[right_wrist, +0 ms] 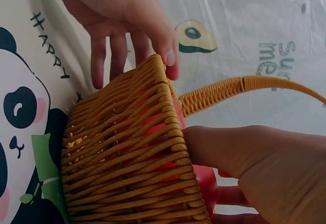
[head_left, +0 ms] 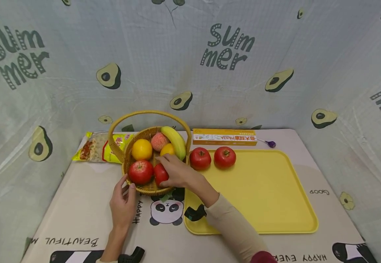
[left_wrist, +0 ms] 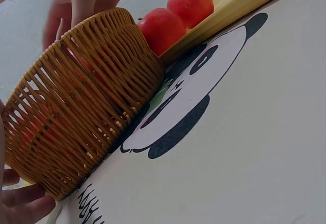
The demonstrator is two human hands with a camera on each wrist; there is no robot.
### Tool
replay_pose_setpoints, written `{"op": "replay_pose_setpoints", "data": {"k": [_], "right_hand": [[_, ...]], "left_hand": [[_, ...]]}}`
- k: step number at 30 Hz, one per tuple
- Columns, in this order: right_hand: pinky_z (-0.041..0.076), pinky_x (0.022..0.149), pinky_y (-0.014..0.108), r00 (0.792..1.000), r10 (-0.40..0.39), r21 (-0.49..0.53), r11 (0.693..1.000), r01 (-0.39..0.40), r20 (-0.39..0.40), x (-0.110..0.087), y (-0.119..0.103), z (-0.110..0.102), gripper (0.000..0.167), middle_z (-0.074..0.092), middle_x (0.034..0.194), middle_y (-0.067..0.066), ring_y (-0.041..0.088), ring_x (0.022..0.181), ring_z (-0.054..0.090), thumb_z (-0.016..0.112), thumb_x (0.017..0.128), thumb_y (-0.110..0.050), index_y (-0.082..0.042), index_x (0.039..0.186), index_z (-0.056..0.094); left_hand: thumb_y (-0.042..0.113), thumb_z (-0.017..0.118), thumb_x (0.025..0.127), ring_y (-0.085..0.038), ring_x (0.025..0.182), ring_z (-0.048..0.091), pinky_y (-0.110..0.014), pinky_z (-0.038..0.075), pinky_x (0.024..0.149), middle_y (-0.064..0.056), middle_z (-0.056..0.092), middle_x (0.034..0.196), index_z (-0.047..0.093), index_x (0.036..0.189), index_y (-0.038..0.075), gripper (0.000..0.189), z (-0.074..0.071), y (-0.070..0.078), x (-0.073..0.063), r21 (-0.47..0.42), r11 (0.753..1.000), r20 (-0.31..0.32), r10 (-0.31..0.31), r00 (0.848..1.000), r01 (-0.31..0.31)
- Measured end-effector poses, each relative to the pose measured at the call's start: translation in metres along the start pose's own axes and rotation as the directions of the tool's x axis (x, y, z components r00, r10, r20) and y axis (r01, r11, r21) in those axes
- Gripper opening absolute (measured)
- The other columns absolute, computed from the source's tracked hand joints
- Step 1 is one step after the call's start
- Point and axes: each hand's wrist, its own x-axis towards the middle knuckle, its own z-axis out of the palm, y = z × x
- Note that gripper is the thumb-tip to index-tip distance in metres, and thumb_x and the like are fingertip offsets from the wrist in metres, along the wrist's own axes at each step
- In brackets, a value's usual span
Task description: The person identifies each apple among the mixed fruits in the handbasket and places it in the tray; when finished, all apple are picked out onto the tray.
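A round wicker basket (head_left: pixel 151 190) with a tall arched handle holds several fruits. My right hand (head_left: pixel 177 171) reaches over its right rim and grips a red apple (head_left: pixel 160 174) inside; in the right wrist view the thumb goes in behind the weave. My left hand (head_left: pixel 123 201) touches the basket's front-left side, fingers fairly straight along the outside in the right wrist view. Beside the gripped apple lie another red apple (head_left: pixel 141 172), an orange (head_left: pixel 142 149), a pinkish peach-like fruit (head_left: pixel 159 141), a second orange fruit (head_left: pixel 167 149) partly covered, and a banana (head_left: pixel 176 141).
Right of the basket lies a yellow tray (head_left: pixel 259 197), with two red apples (head_left: pixel 200 158) at its back-left corner. A pasta box (head_left: pixel 224 137) and a small purple-ended object (head_left: pixel 270 144) lie behind it. A yellow food bag (head_left: pixel 95 148) is behind the basket's left.
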Motion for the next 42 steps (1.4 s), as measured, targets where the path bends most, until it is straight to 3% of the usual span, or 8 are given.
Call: {"op": "replay_pose_setpoints", "data": {"k": [10,21,36,42], "right_hand": [[0.05,0.105,0.029,0.999,0.009,-0.131,0.991,-0.003,0.051,0.01,-0.003,0.004,0.08,0.05,0.142,0.007,0.023,0.125,0.046,0.081,0.081,-0.043,-0.014,0.148,0.046],[0.051,0.103,0.029,0.994,0.046,-0.211,0.977,-0.025,0.097,0.014,-0.01,0.0,0.077,0.057,0.138,0.006,0.023,0.123,0.048,0.08,0.08,-0.046,-0.016,0.144,0.048],[0.051,0.1,0.029,0.997,0.028,-0.168,0.986,-0.017,0.065,0.012,-0.005,0.0,0.08,0.057,0.138,0.008,0.024,0.123,0.048,0.079,0.079,-0.044,-0.011,0.145,0.048],[0.054,0.099,0.031,0.999,0.043,-0.09,0.995,-0.041,0.023,0.006,-0.006,-0.006,0.082,0.056,0.14,0.009,0.024,0.123,0.047,0.078,0.08,-0.045,-0.01,0.147,0.046]], "left_hand": [[0.023,0.053,0.103,-0.041,0.118,0.065,0.005,0.036,0.087,-0.015,0.055,0.145,0.049,0.145,0.007,0.045,0.0,0.0,-0.001,-0.009,1.0,-0.014,0.016,1.0,-0.017],[0.023,0.053,0.103,-0.04,0.119,0.065,0.006,0.036,0.086,-0.013,0.055,0.146,0.049,0.145,0.007,0.045,-0.001,-0.001,0.0,0.003,1.0,-0.013,0.011,1.0,-0.011],[0.025,0.053,0.103,-0.041,0.119,0.065,0.006,0.036,0.086,-0.014,0.055,0.146,0.049,0.145,0.006,0.046,-0.001,0.001,0.0,0.003,1.0,-0.007,0.005,1.0,-0.005],[0.025,0.053,0.103,-0.04,0.118,0.065,0.004,0.037,0.086,-0.014,0.055,0.146,0.049,0.145,0.007,0.046,-0.001,0.001,0.0,0.002,1.0,-0.006,0.007,1.0,-0.007]]}}
